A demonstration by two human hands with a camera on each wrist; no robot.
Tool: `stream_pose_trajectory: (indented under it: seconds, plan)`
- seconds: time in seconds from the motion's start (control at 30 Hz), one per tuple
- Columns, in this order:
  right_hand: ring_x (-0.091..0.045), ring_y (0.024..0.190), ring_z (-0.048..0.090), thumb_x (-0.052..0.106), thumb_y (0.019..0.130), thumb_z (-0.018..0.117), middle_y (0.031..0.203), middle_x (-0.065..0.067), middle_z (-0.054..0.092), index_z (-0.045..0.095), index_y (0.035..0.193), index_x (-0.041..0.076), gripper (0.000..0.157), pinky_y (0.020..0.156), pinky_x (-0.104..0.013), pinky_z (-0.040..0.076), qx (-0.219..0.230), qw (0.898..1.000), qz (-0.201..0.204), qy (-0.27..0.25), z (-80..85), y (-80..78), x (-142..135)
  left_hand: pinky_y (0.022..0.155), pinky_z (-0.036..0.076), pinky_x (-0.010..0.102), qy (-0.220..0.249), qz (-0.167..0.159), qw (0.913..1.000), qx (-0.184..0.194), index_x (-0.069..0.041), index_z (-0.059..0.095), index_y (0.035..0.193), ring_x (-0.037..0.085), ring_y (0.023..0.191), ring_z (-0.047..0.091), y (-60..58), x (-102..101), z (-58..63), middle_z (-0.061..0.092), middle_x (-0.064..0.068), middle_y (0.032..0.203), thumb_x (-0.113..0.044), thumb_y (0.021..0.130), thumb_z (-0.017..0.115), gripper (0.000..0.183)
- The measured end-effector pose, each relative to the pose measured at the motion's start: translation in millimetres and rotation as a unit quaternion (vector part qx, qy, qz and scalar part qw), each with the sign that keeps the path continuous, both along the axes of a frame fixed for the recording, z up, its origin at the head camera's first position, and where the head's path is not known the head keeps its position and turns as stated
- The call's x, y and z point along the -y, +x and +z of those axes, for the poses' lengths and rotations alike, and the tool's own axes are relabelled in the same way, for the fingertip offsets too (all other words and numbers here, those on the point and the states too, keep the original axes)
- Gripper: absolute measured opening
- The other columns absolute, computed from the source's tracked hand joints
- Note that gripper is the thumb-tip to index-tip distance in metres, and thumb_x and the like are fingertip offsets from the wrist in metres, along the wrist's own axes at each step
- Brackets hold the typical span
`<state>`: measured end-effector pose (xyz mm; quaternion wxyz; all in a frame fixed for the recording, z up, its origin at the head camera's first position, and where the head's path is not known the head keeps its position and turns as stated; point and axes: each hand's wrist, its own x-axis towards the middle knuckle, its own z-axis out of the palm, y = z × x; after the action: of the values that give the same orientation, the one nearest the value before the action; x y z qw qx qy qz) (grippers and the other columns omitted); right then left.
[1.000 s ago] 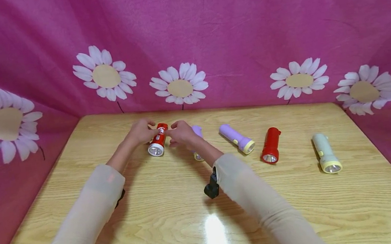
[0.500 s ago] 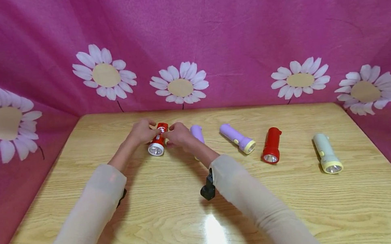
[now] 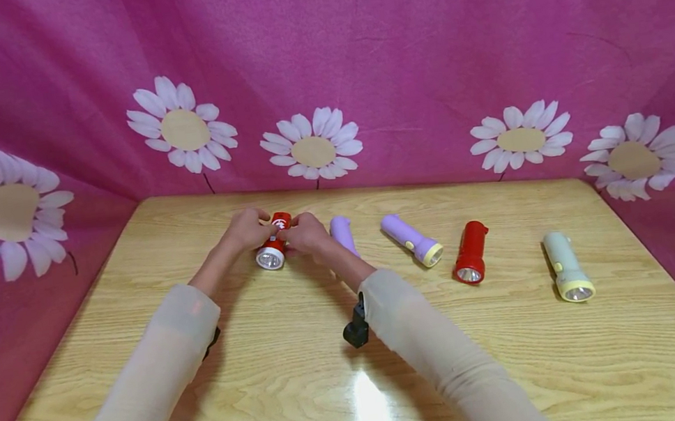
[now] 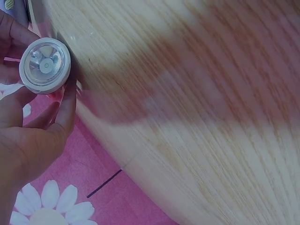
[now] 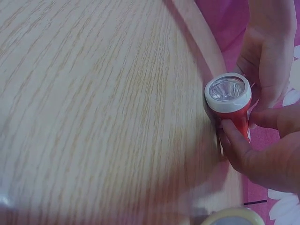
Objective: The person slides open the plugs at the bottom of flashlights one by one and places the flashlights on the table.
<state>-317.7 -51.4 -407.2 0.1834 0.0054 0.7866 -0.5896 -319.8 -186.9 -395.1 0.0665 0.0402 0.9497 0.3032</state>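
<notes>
A red flashlight (image 3: 280,226) with a white rim lies near the table's back left, its lens (image 4: 46,65) facing the person. My left hand (image 3: 247,228) grips its left side, thumb on top and fingers bent round the barrel. From the other side my right hand (image 3: 307,232) holds the same flashlight, with its thumb (image 5: 267,118) on the upper face by the switch and its fingers (image 5: 233,140) along the side. In the right wrist view both hands meet at the barrel, just behind the white head (image 5: 228,96). The bulb looks unlit.
To the right lie a purple flashlight (image 3: 342,232) partly behind my right forearm, another purple one (image 3: 407,236), a plain red one (image 3: 471,250) and a pale green one (image 3: 564,265). A pink curtain (image 3: 394,56) with daisies borders the wooden table (image 3: 283,386).
My right hand has shifted slightly left, its thumb coming over the top of the red flashlight. The left hand and the flashlight stay in place.
</notes>
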Motion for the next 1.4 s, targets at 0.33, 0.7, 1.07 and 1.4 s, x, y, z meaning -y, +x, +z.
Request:
stream_pose_trajectory:
  seconds: [0.33, 0.7, 1.07, 1.4]
  plan:
    - [-0.02, 0.08, 0.062, 0.006, 0.084, 0.063, 0.099, -0.013, 0.057, 0.055, 0.108, -0.01, 0.03, 0.073, -0.031, 0.053, -0.015, 1.0, 0.002, 0.017, -3.9, -1.6, 0.6, 0.07, 0.046, 0.029, 0.008, 0.003, 1.0, -0.002, 0.008, 0.055, 0.117, 0.023, 0.085, 0.055, 0.1, -1.2, -1.1, 0.06, 0.021, 0.107, -0.019, 0.088, 0.057, 0.04]
    - [-0.025, 0.087, 0.063, 0.005, 0.085, 0.062, 0.109, -0.018, 0.054, 0.049, 0.117, -0.011, 0.037, 0.073, -0.032, 0.053, 0.014, 1.0, -0.006, -0.025, -4.6, -1.6, 0.7, 0.06, 0.044, 0.023, 0.042, 0.029, 0.9983, 0.029, 0.006, 0.053, 0.12, 0.022, 0.08, 0.053, 1.4, -1.6, 1.2, 0.057, 0.02, 0.108, -0.02, 0.089, 0.057, 0.041]
    - [-0.021, 0.088, 0.06, 0.002, 0.086, 0.06, 0.107, -0.015, 0.055, 0.047, 0.119, -0.01, 0.038, 0.077, -0.033, 0.052, 0.027, 0.999, -0.009, -0.044, -1.9, -1.7, 0.9, 0.056, 0.045, 0.021, 0.061, 0.037, 0.9973, 0.018, 0.005, 0.054, 0.118, 0.019, 0.075, 0.056, 1.8, -2.5, 1.0, 0.06, 0.019, 0.099, -0.017, 0.086, 0.059, 0.039]
    - [-0.017, 0.076, 0.06, -0.001, 0.084, 0.059, 0.097, -0.014, 0.059, 0.043, 0.125, -0.008, 0.044, 0.074, -0.033, 0.053, 0.028, 0.996, -0.013, -0.079, 3.9, -1.8, 1.2, 0.05, 0.044, 0.02, 0.087, 0.055, 0.9947, 0.003, 0.004, 0.054, 0.117, 0.016, 0.067, 0.055, 4.1, -2.4, 6.9, 0.062, 0.017, 0.089, -0.018, 0.085, 0.061, 0.039]
